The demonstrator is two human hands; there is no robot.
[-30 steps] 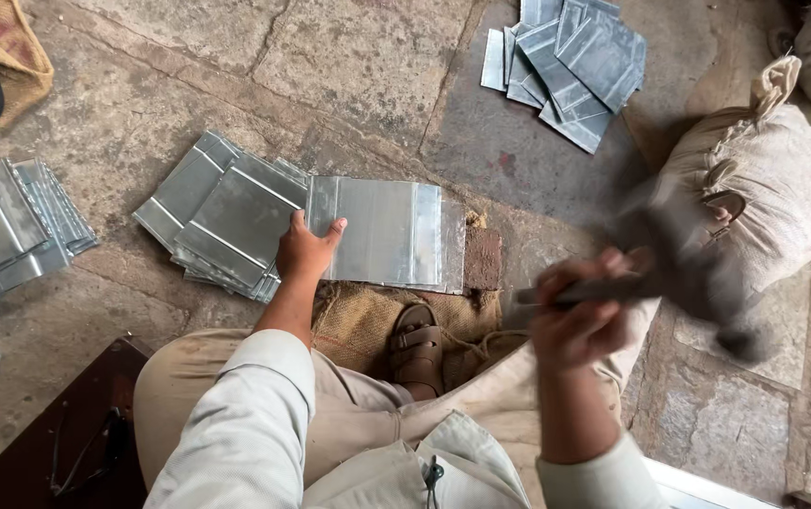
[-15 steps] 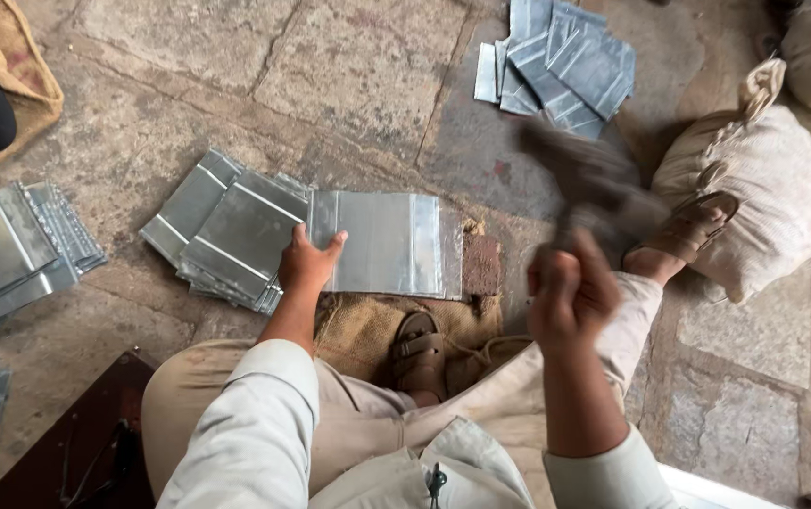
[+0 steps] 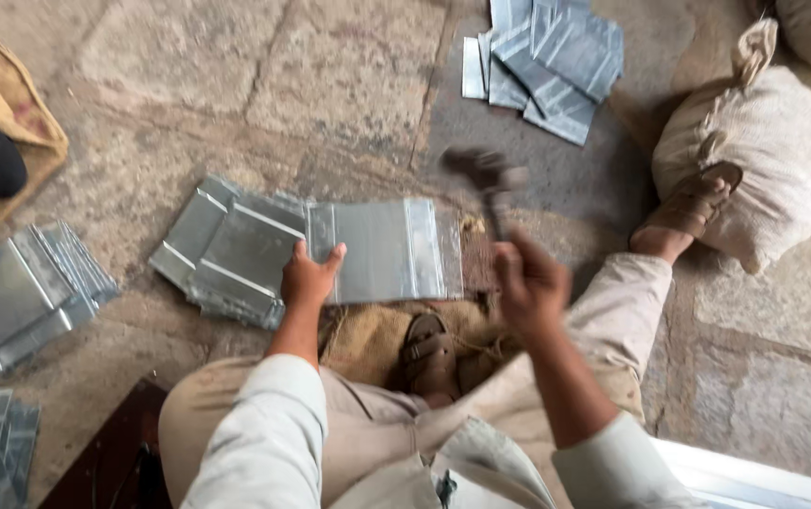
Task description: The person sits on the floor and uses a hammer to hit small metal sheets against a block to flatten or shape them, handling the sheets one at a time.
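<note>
Your left hand [image 3: 309, 280] is spread flat on the metal sheet [image 3: 382, 250] on the stone floor [image 3: 236, 85], pinning it down — your right hand [image 3: 530, 283] is fisted around the hammer [image 3: 488, 184], blurred above the sheet's right edge.

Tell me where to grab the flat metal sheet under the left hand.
Grip the metal sheet by its near left edge, where the left hand already presses it. It lies flat on the stone floor, and the hammer in the right hand occupies the right end.
</note>
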